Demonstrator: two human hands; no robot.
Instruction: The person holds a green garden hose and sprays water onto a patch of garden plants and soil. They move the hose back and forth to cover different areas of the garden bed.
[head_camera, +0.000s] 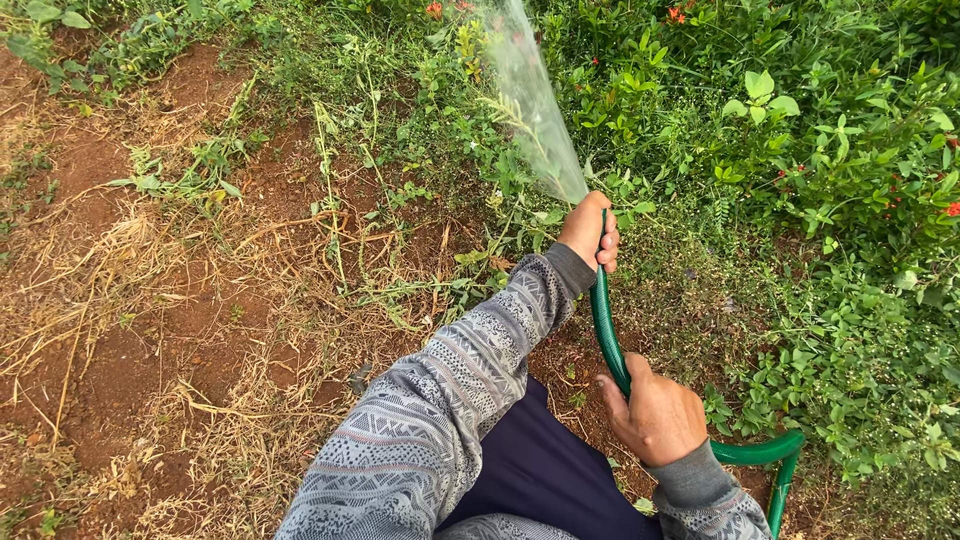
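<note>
A green garden hose (603, 322) runs from the lower right up to my left hand (587, 230), which is shut around its end with the thumb over the opening. A fan of water (532, 105) sprays up and away from that hand over the plants. My right hand (655, 415) grips the same hose lower down, closer to my body. Behind that hand the hose bends in a loop (760, 452) at the bottom right. Both arms wear grey patterned sleeves (450, 400).
Bare reddish soil with dry straw (150, 330) covers the left side. Green shrubs with small red flowers (850, 150) fill the right and the top. Low weeds (400, 190) grow in between. Dark blue clothing (540, 470) shows at the bottom.
</note>
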